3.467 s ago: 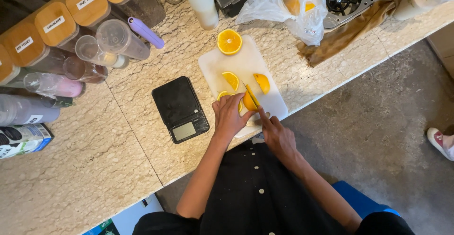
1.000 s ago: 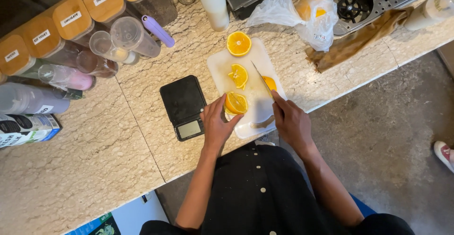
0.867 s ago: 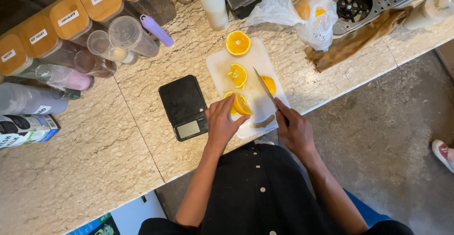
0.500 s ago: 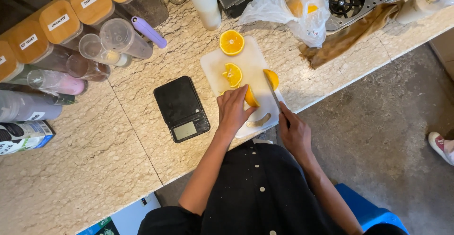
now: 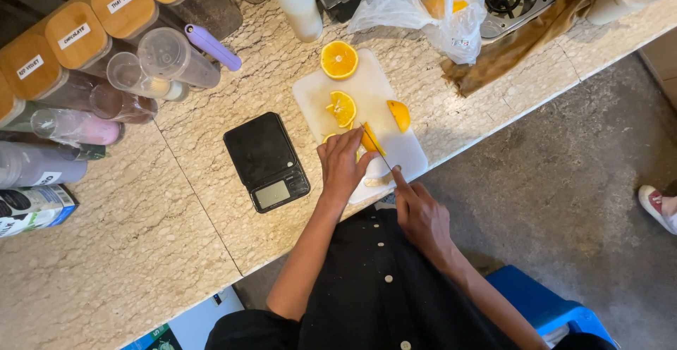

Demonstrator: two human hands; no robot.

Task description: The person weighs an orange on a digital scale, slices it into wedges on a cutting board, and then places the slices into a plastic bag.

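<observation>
A white cutting board [image 5: 317, 93] lies on the marbled counter. My left hand [image 5: 342, 165] presses down on an orange piece [image 5: 369, 140] at the board's near end. My right hand [image 5: 417, 209] grips a knife [image 5: 376, 149] whose blade runs into that piece beside my left fingers. Further up the board lie an orange half [image 5: 339, 59] cut face up, a thin slice [image 5: 343, 107] and a wedge [image 5: 400, 114].
A black kitchen scale [image 5: 266, 161] sits left of the board. Lidded jars [image 5: 77, 36], plastic cups [image 5: 169, 57] and bottles line the back left. A plastic bag with oranges [image 5: 437, 1], a white squeeze bottle [image 5: 295, 1] and a brown cloth [image 5: 511, 50] lie behind. A blue stool [image 5: 543, 304] stands below.
My left hand laid a cut half down, then took hold of another piece at the near end. The knife came back onto it. The camera view shifted slightly.
</observation>
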